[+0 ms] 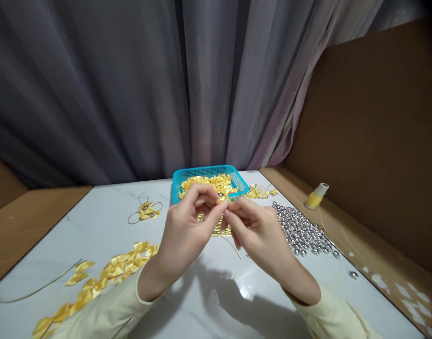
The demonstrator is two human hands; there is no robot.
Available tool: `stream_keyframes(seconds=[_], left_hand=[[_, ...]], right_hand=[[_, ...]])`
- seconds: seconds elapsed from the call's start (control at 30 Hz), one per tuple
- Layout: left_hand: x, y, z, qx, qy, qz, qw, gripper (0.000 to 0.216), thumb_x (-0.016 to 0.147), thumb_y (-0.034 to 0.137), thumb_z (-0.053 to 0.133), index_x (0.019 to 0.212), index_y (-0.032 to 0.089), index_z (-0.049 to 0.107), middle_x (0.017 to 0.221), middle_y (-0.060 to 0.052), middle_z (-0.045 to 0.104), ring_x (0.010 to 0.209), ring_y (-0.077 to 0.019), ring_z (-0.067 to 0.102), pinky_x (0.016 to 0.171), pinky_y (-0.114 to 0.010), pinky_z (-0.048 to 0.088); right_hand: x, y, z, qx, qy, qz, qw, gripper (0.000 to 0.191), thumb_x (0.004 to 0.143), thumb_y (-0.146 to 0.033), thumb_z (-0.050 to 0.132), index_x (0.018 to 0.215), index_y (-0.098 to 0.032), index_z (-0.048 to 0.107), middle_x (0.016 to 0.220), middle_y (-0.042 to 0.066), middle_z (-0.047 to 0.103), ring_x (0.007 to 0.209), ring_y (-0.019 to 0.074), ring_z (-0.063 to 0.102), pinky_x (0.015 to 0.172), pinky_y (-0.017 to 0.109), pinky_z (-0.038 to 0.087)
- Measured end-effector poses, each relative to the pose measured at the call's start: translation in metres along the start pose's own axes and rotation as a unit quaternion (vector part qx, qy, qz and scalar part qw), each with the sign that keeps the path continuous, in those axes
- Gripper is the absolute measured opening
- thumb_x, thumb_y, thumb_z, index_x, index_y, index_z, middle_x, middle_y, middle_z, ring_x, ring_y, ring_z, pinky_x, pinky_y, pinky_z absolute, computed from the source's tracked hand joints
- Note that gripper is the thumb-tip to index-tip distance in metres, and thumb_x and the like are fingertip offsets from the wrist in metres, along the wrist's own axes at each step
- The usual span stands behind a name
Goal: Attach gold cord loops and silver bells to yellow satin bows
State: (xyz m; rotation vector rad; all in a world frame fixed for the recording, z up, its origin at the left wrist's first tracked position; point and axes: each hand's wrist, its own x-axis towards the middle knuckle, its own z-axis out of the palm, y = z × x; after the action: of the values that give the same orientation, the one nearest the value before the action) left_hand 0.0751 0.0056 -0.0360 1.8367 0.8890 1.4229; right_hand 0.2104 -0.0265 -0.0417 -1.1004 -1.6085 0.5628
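My left hand and my right hand meet above the middle of the table, fingertips pinched together. Between them is a small yellow ribbon bow, mostly covered by the fingers. A thin gold cord hangs below the fingers toward the right. Just behind the hands stands a blue plastic basket with many yellow ribbon bows in it. Gold cord pieces lie in front of the basket, partly hidden by my hands.
Loose yellow bows spread along the left front, near a long cord. Looped cords with bows lie at the back left, others right of the basket. Silver beads cover the right side, near a thread spool.
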Motion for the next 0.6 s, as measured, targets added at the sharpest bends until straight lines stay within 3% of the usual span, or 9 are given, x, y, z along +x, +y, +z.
stream_keyframes(seconds=[0.23, 0.47, 0.6], left_hand=[[0.006, -0.001, -0.003, 0.001, 0.024, -0.010, 1.000, 0.022, 0.080, 0.019, 0.066, 0.083, 0.022, 0.045, 0.067, 0.005, 0.061, 0.063, -0.0119, 0.060, 0.060, -0.023, 0.049], [0.009, 0.002, -0.004, 0.010, 0.040, 0.003, 0.999, 0.023, 0.079, 0.019, 0.066, 0.081, 0.022, 0.044, 0.065, 0.004, 0.059, 0.061, -0.0119, 0.058, 0.058, -0.025, 0.046], [0.005, 0.001, -0.003, 0.036, 0.033, 0.019, 0.999, 0.021, 0.080, 0.018, 0.065, 0.083, 0.022, 0.045, 0.067, 0.004, 0.060, 0.062, -0.0114, 0.059, 0.058, -0.024, 0.046]], right_hand=[[-0.001, -0.004, -0.005, -0.048, -0.017, -0.006, 0.999, 0.013, 0.087, -0.020, 0.052, 0.081, -0.015, 0.063, 0.062, 0.000, 0.065, 0.045, 0.0097, 0.057, 0.044, 0.022, 0.042], [-0.002, -0.010, -0.016, -0.074, 0.152, -0.087, 0.982, 0.008, 0.086, -0.016, 0.056, 0.087, -0.018, 0.064, 0.079, 0.003, 0.070, 0.058, 0.0116, 0.060, 0.053, 0.025, 0.048], [0.005, -0.005, -0.020, -0.125, 0.111, -0.090, 0.982, 0.007, 0.082, -0.019, 0.063, 0.089, -0.017, 0.066, 0.083, 0.004, 0.065, 0.066, 0.0140, 0.056, 0.056, 0.027, 0.044]])
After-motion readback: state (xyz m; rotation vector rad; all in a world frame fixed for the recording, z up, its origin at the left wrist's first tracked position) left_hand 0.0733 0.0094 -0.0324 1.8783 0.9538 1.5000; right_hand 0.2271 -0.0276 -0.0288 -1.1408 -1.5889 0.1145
